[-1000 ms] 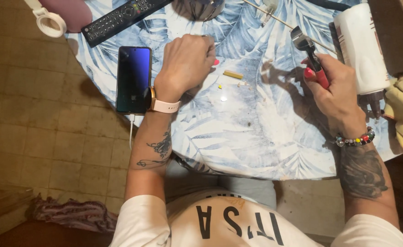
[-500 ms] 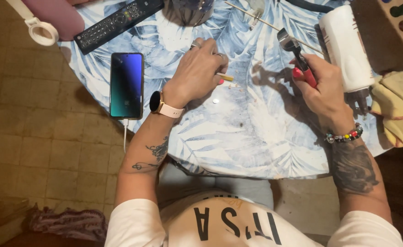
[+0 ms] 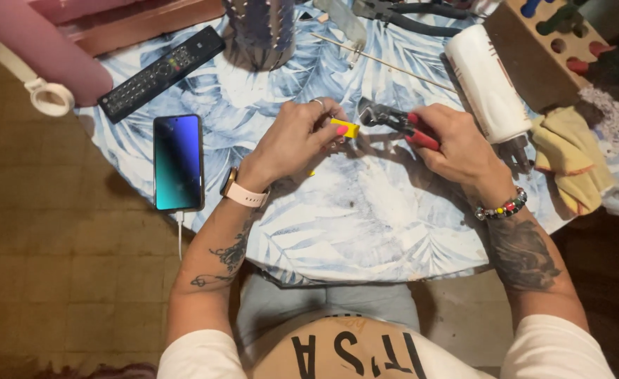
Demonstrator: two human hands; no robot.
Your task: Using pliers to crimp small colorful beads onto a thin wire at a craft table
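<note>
Head view: the left hand (image 3: 292,140) pinches a small yellow piece (image 3: 345,128) in a narrow fingertip grip above the worktop (image 3: 365,217). The right hand (image 3: 457,144) is clenched around red-handled pliers (image 3: 397,121), whose tip sits just beside the piece. A phone (image 3: 177,162) lies well left.

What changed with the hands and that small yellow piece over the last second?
The left hand rose off the tablecloth and now pinches the small yellow piece, which earlier lay on the cloth. The right hand brought the red-handled pliers inward, their head now close beside the piece. The phone, remote control and white bottle stayed where they were.
</note>
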